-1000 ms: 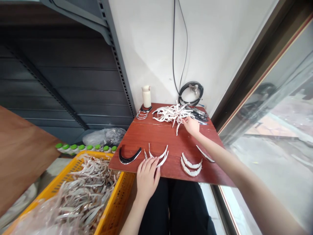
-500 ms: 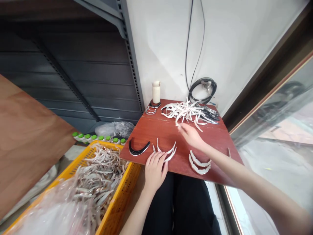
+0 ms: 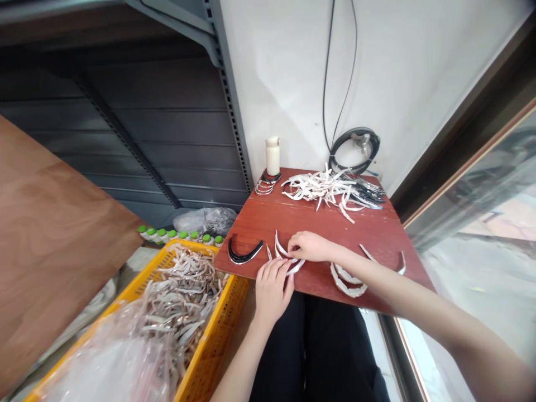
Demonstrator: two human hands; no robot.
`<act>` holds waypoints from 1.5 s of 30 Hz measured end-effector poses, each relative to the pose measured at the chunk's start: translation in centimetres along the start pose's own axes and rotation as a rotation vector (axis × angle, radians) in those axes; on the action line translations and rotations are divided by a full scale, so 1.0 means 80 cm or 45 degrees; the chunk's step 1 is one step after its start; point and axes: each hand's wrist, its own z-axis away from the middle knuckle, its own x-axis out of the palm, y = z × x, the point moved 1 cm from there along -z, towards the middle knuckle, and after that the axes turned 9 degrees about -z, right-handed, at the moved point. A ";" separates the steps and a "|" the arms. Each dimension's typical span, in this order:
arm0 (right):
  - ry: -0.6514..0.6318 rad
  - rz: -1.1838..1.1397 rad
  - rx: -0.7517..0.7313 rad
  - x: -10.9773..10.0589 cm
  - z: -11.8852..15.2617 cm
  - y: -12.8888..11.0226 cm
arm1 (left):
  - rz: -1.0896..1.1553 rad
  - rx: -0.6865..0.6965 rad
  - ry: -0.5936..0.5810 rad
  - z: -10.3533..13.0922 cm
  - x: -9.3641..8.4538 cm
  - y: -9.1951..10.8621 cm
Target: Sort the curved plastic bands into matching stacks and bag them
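Observation:
My left hand (image 3: 271,287) rests at the table's front edge, its fingers bent over white curved strips (image 3: 296,268) and its thumb on their near side. Close beside it, my right hand (image 3: 310,247) has its fingertips closed together at the upper part of these strips, with a white strip pinched there, mostly hidden. Left of my hands lies a black U-shaped strip (image 3: 243,259) with a shiny rim. More white curved strips (image 3: 349,289) lie under my right forearm, partly covered by it. Another curved piece (image 3: 402,263) shows beyond the forearm.
A heap of white strips (image 3: 320,187) lies at the back of the reddish table (image 3: 268,215), beside dark strips (image 3: 368,192). A cream bottle (image 3: 273,157) stands back left. A yellow crate (image 3: 238,298) full of strips is on the left. A black cable coil (image 3: 377,146) leans on the wall.
My right hand has come from the heap toward me and left, bringing a white strip to my left hand. My left hand has stayed on the curved strips. The view has shifted slightly.

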 end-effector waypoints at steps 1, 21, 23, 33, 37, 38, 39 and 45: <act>-0.022 -0.024 0.028 0.005 0.001 -0.005 | -0.013 0.005 0.006 0.000 0.001 -0.001; 0.898 0.095 1.030 -0.112 0.081 0.154 | -0.123 0.120 0.050 -0.001 0.012 -0.009; 0.942 -0.007 0.982 -0.101 0.079 0.158 | -0.130 0.135 0.045 -0.001 0.013 -0.011; 1.136 -0.598 0.506 -0.110 0.085 0.125 | -0.143 0.146 0.044 -0.001 0.013 -0.010; 1.084 -0.729 0.372 -0.110 0.085 0.109 | -0.143 0.136 0.033 -0.003 0.010 -0.007; 1.041 -0.748 0.311 -0.109 0.083 0.104 | -0.143 0.127 0.027 -0.003 0.009 -0.005; 0.978 -0.748 0.239 -0.106 0.081 0.097 | -0.140 0.114 0.021 -0.004 0.007 -0.004; 0.364 -0.474 -0.117 -0.077 0.053 0.044 | -0.084 0.040 -0.031 -0.004 0.001 0.002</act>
